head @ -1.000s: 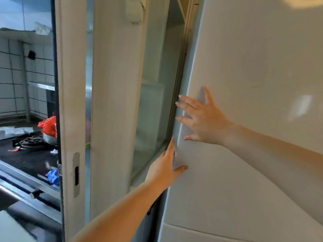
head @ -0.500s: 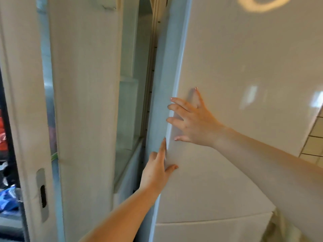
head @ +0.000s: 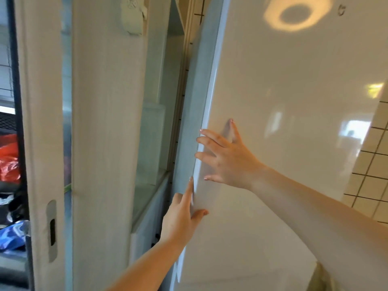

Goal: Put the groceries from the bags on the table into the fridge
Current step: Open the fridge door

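I count 2 hands on 1 fridge door (head: 283, 122): right hand (head: 228, 160) flat, fingers spread, left hand (head: 180, 219) straight-fingered along its edge, neither gripping anything.

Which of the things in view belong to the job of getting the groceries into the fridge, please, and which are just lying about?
Job: fridge door; left hand at its edge; right hand spread flat on its front.

Lying about: red bag; blue bag; sliding door frame; tiled wall.
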The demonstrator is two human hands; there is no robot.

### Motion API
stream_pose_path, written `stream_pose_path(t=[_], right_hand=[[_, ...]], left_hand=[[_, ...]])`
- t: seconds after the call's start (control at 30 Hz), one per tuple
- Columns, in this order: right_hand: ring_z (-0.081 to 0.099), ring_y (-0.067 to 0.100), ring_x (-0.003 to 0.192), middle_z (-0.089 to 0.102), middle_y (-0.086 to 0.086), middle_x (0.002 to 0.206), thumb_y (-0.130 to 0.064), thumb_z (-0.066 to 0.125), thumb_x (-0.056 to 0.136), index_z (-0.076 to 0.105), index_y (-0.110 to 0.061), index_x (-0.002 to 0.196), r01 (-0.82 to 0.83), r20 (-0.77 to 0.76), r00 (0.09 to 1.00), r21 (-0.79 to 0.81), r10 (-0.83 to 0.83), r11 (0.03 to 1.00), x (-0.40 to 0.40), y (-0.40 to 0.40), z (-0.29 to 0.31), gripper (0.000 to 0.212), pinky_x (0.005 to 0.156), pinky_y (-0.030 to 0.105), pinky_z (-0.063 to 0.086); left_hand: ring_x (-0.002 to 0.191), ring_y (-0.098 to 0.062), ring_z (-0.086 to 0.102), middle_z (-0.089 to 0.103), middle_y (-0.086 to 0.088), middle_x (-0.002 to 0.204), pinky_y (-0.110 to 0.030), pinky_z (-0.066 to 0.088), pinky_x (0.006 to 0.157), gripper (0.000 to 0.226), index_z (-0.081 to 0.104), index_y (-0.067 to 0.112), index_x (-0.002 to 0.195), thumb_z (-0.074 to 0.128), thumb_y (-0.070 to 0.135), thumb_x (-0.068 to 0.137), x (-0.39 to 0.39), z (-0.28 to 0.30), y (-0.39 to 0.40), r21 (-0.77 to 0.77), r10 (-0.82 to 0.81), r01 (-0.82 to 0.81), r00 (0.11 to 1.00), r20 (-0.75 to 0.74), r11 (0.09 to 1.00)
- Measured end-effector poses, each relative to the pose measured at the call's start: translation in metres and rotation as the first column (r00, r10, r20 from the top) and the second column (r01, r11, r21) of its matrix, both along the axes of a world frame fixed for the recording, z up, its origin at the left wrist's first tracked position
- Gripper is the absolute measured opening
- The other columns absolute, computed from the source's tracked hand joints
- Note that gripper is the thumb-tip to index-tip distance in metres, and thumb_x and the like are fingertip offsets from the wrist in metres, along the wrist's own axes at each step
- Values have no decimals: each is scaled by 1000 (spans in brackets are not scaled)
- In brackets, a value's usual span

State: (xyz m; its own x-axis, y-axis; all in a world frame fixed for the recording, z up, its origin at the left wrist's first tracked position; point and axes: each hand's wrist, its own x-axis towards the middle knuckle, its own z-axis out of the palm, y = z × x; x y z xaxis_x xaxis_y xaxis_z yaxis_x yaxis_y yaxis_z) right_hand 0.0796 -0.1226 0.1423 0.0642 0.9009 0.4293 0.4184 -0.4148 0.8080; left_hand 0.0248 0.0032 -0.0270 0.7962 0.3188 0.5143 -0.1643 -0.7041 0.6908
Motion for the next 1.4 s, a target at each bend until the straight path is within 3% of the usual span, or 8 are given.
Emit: stream_pose_path(t=[0.17, 0.3, 0.53, 0.7, 0.87, 1.1, 1.2, 1.4], right_hand=[[23, 27, 141, 39, 13, 144, -56, 68, 70, 59, -19, 119, -54, -32, 998, 25, 55, 998, -33, -34, -7, 62, 99, 74, 18], [18, 27, 143, 27, 14, 152, -51, 64, 76, 50, -18, 131, -105, -77, 991, 101, 113, 989, -66, -71, -19, 66, 101, 70, 22], [9, 29, 144, 14, 14, 156, -34, 67, 81, 30, -12, 145, -118, -331, 908, 389, 258, 914, -129, -142, -61, 78, 104, 57, 34], [1, 22, 145, 1, 6, 158, -29, 64, 86, 9, -13, 149, 62, -547, 705, 682, 452, 728, -167, -180, -87, 85, 112, 25, 12], [-1, 14, 144, -4, -3, 158, -35, 62, 87, 4, -25, 149, 210, -595, 571, 772, 566, 599, -200, -212, -101, 86, 109, 22, 10], [10, 10, 141, 19, 5, 154, -30, 66, 85, 9, -16, 149, 341, -551, 585, 833, 595, 435, -233, -250, -105, 87, 110, 16, 14], [21, 2, 130, 29, 4, 146, -28, 70, 82, 12, -19, 149, 410, -532, 614, 846, 582, 340, -247, -269, -110, 88, 97, 1, 17], [45, 16, 122, 44, 0, 132, -32, 70, 81, 30, -25, 142, 574, -543, 589, 803, 598, 163, -259, -315, -124, 73, 100, 41, 45]], left_hand=[[83, -5, 50, 40, 14, 96, -25, 47, 67, 85, 4, 46, 144, 61, 53, 82, -40, -1, -33, -14, 93, -93, 996, -4, 996], [72, -8, 50, 41, 10, 87, -32, 51, 63, 40, 47, 29, 102, 62, 57, 78, -78, 0, -70, -8, 157, -157, 987, 21, 988], [89, -9, 46, 38, 13, 101, -18, 41, 66, 47, 46, 23, 115, 64, 51, 81, -138, -10, -147, 31, 172, -178, 976, 135, 984], [114, -8, 43, 37, 13, 126, -24, 44, 90, 70, 29, 28, 141, 63, 48, 83, -171, -13, -183, 50, 77, -81, 993, 85, 995], [125, -9, 42, 33, 12, 146, -20, 36, 92, 85, -1, 40, 147, 58, 49, 86, -197, -12, -221, 43, -69, 72, 996, -59, 997], [136, -8, 30, 5, 18, 156, -20, 34, 98, 88, -12, 50, 139, 59, 42, 88, -222, -23, -257, 213, -260, 269, 963, -73, 939], [139, -11, 25, -8, 19, 155, -31, 39, 104, 90, -17, 51, 135, 59, 41, 88, -231, -24, -272, 315, -321, 348, 937, -135, 883], [142, -16, 18, -13, 14, 156, -36, 26, 112, 96, -15, 38, 143, 60, 48, 85, -236, -22, -317, 372, -390, 434, 901, -192, 820]])
